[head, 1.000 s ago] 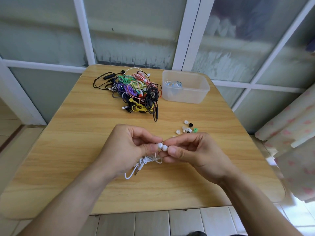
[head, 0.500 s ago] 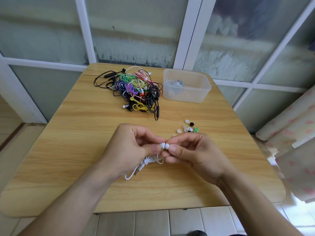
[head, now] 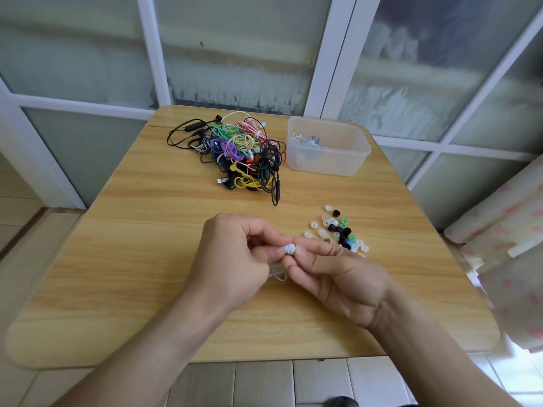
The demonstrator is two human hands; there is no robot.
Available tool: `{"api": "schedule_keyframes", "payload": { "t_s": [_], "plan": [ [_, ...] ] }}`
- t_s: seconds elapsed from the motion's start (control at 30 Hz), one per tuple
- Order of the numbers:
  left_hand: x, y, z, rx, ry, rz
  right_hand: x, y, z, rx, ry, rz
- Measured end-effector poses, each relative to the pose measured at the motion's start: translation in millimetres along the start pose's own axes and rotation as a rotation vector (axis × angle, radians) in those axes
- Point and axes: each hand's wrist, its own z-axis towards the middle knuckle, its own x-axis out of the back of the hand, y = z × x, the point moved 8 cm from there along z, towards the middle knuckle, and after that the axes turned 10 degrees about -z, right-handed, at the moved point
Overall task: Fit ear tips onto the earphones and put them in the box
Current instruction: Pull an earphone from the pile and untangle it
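My left hand (head: 232,259) pinches a white earbud (head: 288,249) over the middle of the wooden table (head: 141,259), and its white cable (head: 277,273) loops down below my fingers. My right hand (head: 338,274) pinches a white ear tip against that earbud from the right. Several loose ear tips (head: 338,229), white, black, green and blue, lie just beyond my right hand. A tangled pile of coloured earphones (head: 241,151) sits at the back of the table. The clear plastic box (head: 329,164) at the back right holds a pale blue and white earphone (head: 308,141).
Frosted window panes with white frames rise behind the table. A floral curtain (head: 505,245) hangs off the table's right edge. Tiled floor shows below the near edge.
My right hand has shifted a little lower, so more of the loose ear tips show beyond it. Both hands stay pinched together on the white earbud, and the cable end is now hidden.
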Motion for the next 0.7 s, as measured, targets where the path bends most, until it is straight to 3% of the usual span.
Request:
{"api": "schedule_keyframes", "payload": {
  "t_s": [0.13,0.3,0.4,0.57,0.7],
  "plan": [
    [1.3,4.7,-1.1,-0.048,0.025,0.02,-0.1,0.3,-1.5,0.001,0.009,0.059],
    [6.9,-2.0,0.7,0.059,0.056,-0.029,2.5,-36.2,-15.3,0.482,0.213,-0.51],
    [8.9,-7.6,1.5,0.132,0.054,-0.061,-3.2,-45.1,-22.3,0.622,0.254,-0.713],
    [8.1,-9.5,0.7,0.159,0.05,-0.054,-6.1,-49.2,-26.5,0.634,0.246,-0.803],
    [5.8,-4.0,-1.3,0.068,0.097,0.001,-2.5,-40.5,-18.7,0.498,0.243,-0.556]
  ]
}}
